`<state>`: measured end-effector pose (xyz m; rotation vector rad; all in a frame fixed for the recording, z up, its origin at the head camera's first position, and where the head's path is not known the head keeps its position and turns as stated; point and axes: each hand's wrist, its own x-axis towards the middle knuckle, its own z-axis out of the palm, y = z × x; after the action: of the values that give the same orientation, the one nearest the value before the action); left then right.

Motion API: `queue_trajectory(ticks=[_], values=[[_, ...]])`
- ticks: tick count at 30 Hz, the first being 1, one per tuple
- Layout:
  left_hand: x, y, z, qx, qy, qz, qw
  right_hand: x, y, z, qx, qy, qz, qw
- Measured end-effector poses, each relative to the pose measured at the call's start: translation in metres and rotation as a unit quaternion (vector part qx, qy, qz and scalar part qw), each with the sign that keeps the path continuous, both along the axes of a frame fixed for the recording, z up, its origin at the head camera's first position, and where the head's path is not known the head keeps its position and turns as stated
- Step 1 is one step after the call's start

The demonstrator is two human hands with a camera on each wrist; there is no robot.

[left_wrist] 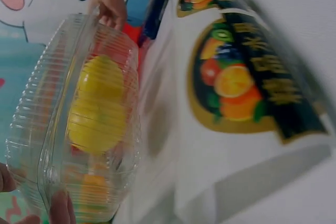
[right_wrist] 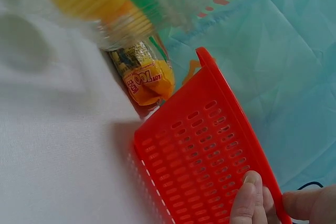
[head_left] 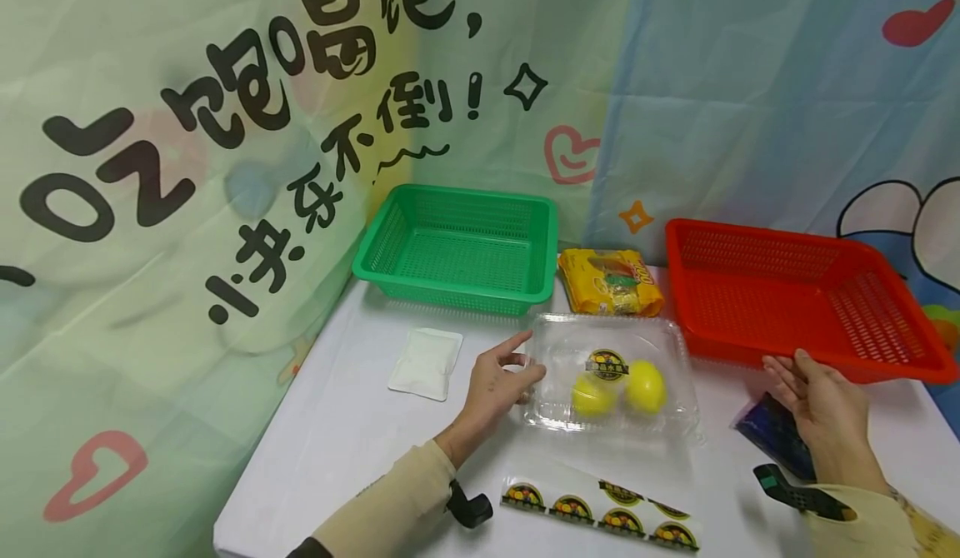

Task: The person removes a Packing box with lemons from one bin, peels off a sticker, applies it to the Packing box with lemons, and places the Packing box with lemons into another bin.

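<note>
My left hand pinches the left edge of a clear plastic clamshell box, its lid down. Two yellow lemons sit inside, and a dark round fruit-logo sticker is on the lid. The left wrist view shows the box from its side, apparently raised off the table, with fingertips at its edge. My right hand grips the near rim of the red perforated basket; in the right wrist view, thumb and fingers lie on either side of that rim.
A green basket stands at the back left. Beside it lies a yellow snack packet. A white sachet is left of the box, a sticker strip in front, and a dark blue packet under my right hand.
</note>
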<state>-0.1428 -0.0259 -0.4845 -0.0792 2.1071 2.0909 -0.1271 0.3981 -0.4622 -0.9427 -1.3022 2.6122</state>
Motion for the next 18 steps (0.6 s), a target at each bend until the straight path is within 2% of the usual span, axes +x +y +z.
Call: queue_trajectory(ticks=[9,18], values=[[-0.010,0.009,0.030,0.014,0.012,-0.014,0.9997,0.000,0.002,-0.003,-0.001,0.002,-0.003,1.0000],[-0.031,0.019,0.061,0.024,0.025,-0.031,0.9989,0.000,0.000,-0.001,0.007,-0.005,-0.006,0.9999]])
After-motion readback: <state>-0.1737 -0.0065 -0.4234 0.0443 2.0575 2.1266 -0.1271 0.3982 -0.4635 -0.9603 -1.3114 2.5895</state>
